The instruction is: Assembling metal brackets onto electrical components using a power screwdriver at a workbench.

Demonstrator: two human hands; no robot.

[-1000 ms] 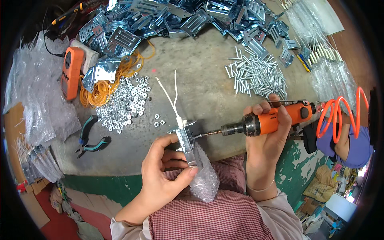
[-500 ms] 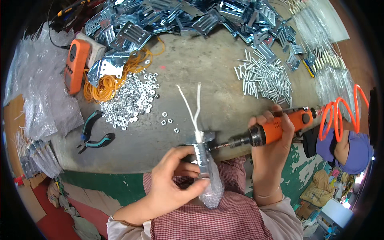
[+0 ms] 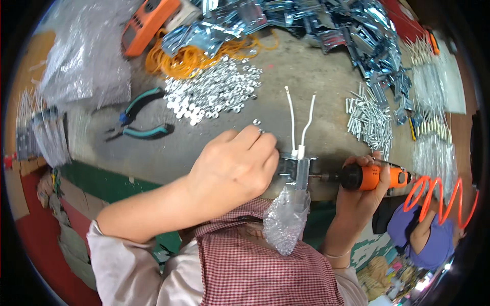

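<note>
My left hand (image 3: pixel 232 166) grips a small metal bracket part (image 3: pixel 298 171) with two white wires (image 3: pixel 298 120) sticking up from it and a bubble-wrap sleeve (image 3: pixel 286 217) hanging below. My right hand (image 3: pixel 360 196) holds an orange and black power screwdriver (image 3: pixel 372 177). Its bit points left and touches the bracket's right side. Both hands are just above the near edge of the grey worktable (image 3: pixel 306 76).
On the table lie a heap of silver washers (image 3: pixel 212 92), teal-handled pliers (image 3: pixel 140 115), orange rubber bands (image 3: pixel 191 58), an orange meter (image 3: pixel 148 23), metal brackets (image 3: pixel 357 30) and a pile of screws (image 3: pixel 370 120). An orange coiled hose (image 3: pixel 439 196) hangs right, near another person (image 3: pixel 426 234).
The view has swung, so both hands sit lower and nearer. My left hand has turned back-up over the bracket. The screwdriver stays against the bracket's right side.
</note>
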